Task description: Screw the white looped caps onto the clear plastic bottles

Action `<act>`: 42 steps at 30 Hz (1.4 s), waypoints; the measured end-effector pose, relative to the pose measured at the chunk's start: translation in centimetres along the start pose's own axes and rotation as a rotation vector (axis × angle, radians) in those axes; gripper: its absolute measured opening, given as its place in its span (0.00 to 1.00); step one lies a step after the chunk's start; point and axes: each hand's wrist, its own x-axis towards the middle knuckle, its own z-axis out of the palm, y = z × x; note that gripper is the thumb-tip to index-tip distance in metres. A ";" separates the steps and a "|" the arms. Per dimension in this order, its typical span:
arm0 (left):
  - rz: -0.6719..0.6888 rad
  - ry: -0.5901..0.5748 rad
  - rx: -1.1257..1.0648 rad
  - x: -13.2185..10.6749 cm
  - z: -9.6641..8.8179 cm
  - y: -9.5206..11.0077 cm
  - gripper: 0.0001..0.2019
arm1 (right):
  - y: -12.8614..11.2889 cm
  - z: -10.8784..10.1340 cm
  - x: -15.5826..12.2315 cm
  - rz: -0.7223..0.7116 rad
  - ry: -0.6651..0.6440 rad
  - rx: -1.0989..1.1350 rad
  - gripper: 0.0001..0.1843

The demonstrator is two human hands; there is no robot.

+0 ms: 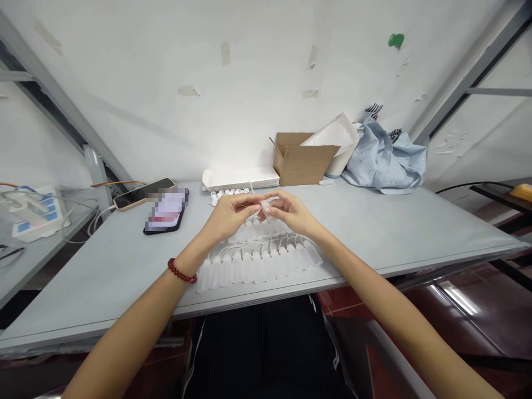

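Observation:
Just above the table, my left hand (230, 215) and my right hand (294, 212) meet fingertip to fingertip. My right thumb and fingers pinch a small translucent white plastic sleeve (268, 213). The left thumb and index finger close at its upper end, where a white cord seems to run; the fingers partly hide this spot. Below my hands, several similar translucent sleeves (253, 267) with thin white cord loops lie side by side in a row near the table's front edge. Behind them, a second row of sleeves (245, 233) lies partly under my hands.
White flat stock (241, 178) is stacked by the wall, with small white pieces (216, 197) before it. A cardboard box (307, 163) and a light blue cloth bag (382, 158) stand right of it. Two phones (143, 194) lie left on the grey table (103, 277).

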 end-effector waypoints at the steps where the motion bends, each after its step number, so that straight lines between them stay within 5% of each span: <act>1: 0.011 0.005 0.017 0.0 0.0 0.1 0.09 | -0.1 0.0 0.1 0.006 0.004 0.007 0.16; 5: 0.087 0.027 0.132 -0.2 0.4 0.1 0.12 | -0.3 -0.1 0.2 0.041 0.017 0.088 0.17; 15: 0.593 0.080 0.811 0.0 0.7 -0.8 0.22 | -0.6 0.3 0.3 0.124 0.035 0.349 0.18; 20: 0.692 0.058 0.805 0.6 0.7 -0.6 0.19 | -0.4 0.0 0.4 0.116 0.038 0.417 0.17; 27: 0.688 0.018 0.726 1.0 1.2 0.2 0.19 | -1.0 -1.6 0.5 0.179 0.003 0.344 0.24; 34: 0.680 -0.222 0.616 0.1 5.2 3.4 0.16 | -0.9 -5.0 1.5 0.146 0.468 0.214 0.37; 42: 0.484 -0.530 0.676 0.0 10.9 4.0 0.21 | -0.1 -7.4 1.6 0.073 0.667 0.124 0.35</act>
